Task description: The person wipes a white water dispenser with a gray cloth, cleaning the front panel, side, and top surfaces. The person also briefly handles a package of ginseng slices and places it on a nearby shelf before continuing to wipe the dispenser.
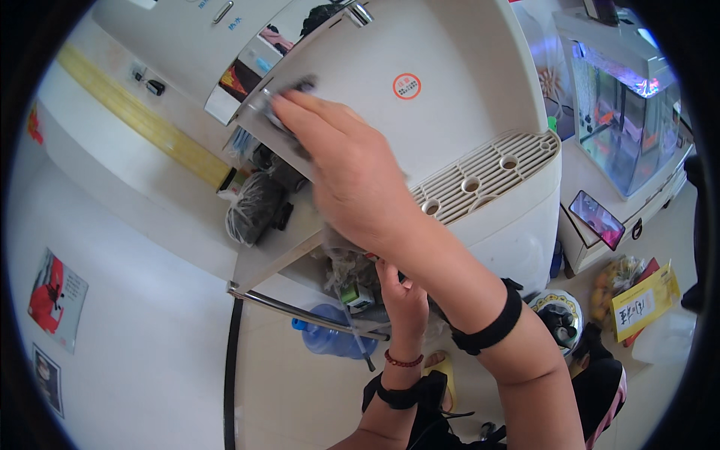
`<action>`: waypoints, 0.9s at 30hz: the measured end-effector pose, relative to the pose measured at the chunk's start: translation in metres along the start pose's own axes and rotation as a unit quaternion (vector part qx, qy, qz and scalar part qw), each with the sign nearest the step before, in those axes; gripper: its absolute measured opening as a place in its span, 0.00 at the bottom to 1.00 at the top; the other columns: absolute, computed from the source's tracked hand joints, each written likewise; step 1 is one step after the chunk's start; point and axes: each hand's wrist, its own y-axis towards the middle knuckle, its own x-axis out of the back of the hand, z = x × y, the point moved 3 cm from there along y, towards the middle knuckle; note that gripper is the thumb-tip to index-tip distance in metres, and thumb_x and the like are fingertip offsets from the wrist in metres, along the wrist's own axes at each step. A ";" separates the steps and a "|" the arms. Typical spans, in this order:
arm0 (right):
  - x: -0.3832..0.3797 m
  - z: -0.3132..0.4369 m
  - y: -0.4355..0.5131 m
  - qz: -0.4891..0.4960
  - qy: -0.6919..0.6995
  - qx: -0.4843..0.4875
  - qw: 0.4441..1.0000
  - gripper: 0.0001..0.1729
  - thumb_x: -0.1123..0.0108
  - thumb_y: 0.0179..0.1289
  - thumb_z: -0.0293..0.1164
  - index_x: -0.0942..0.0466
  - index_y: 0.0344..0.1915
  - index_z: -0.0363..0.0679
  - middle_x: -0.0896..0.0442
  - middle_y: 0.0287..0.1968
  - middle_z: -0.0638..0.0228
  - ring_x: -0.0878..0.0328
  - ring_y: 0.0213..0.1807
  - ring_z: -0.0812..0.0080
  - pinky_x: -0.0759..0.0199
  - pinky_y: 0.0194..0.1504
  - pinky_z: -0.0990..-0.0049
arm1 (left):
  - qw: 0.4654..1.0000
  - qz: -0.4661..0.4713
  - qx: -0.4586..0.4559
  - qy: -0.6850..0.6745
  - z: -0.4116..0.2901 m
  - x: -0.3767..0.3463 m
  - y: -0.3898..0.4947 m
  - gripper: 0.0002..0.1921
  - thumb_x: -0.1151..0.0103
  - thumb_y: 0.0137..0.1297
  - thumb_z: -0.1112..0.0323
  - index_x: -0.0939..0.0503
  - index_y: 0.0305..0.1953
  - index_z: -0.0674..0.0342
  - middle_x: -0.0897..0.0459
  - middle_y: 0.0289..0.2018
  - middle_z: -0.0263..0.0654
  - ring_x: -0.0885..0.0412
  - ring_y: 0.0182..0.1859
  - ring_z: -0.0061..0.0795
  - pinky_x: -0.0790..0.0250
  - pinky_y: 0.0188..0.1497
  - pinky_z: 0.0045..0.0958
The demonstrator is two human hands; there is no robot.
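A white water dispenser (pixel 467 50) with chrome taps and a slatted drip tray (pixel 489 174) stands before me. My right hand (pixel 349 157) is raised across its recess, near the left tap. Its fingertips pinch something dark and blurred (pixel 287 124), perhaps a cloth or bag, against the recess's left side. Lower down, beside the dispenser, is my left hand (pixel 404 298), with a red bead bracelet at the wrist. Its fingers are bent near a crumpled plastic bag (pixel 349 270); the right forearm partly hides them, and whether they hold anything does not show.
A shelf (pixel 287 253) with bagged dark items (pixel 256 208) lies left of the dispenser, above a blue water bottle (pixel 337 332). On the right are a fish tank (pixel 624 124), a phone (pixel 597 219) on a cabinet, a yellow packet (pixel 644 304) and a patterned bowl (pixel 576 306).
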 end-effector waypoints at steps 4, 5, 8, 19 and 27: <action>-0.020 0.009 0.006 -0.011 -0.086 0.074 0.993 0.25 0.42 0.56 0.20 0.24 0.57 0.25 0.22 0.59 0.48 0.25 0.62 0.51 0.25 0.58 0.60 | 0.989 0.013 -0.097 0.112 0.023 0.007 0.003 0.26 0.36 0.71 0.66 0.29 0.67 0.65 0.23 0.62 0.42 0.24 0.62 0.32 0.31 0.63 0.35; -0.020 0.011 0.003 -0.009 -0.124 0.107 0.987 0.25 0.42 0.57 0.21 0.24 0.56 0.25 0.22 0.59 0.48 0.25 0.62 0.51 0.25 0.58 0.61 | 0.984 0.012 -0.114 0.137 0.028 0.007 0.003 0.27 0.36 0.71 0.65 0.30 0.67 0.65 0.23 0.62 0.43 0.24 0.63 0.33 0.31 0.64 0.35; -0.009 0.011 -0.017 0.041 -0.169 0.086 0.981 0.24 0.40 0.57 0.25 0.21 0.55 0.29 0.22 0.59 0.55 0.24 0.60 0.55 0.24 0.57 0.63 | 0.979 -0.013 -0.092 0.181 0.030 0.006 0.003 0.27 0.36 0.72 0.64 0.30 0.67 0.66 0.23 0.64 0.44 0.24 0.65 0.35 0.32 0.65 0.34; 0.109 0.011 -0.040 -0.041 0.468 -0.411 0.781 0.28 0.53 0.62 0.11 0.21 0.61 0.35 0.14 0.53 0.63 0.15 0.47 0.71 0.19 0.53 0.72 | 0.984 -0.043 -0.067 0.160 -0.009 -0.008 0.007 0.26 0.34 0.67 0.73 0.27 0.66 0.65 0.28 0.62 0.47 0.26 0.58 0.40 0.33 0.64 0.38; 0.158 0.029 -0.050 -0.052 0.499 -0.468 0.728 0.27 0.50 0.70 0.19 0.30 0.69 0.34 0.17 0.61 0.52 0.13 0.53 0.64 0.16 0.56 0.66 | 0.952 -0.175 -0.248 0.039 -0.074 -0.010 -0.025 0.28 0.37 0.74 0.62 0.31 0.69 0.68 0.26 0.60 0.43 0.27 0.60 0.36 0.37 0.59 0.32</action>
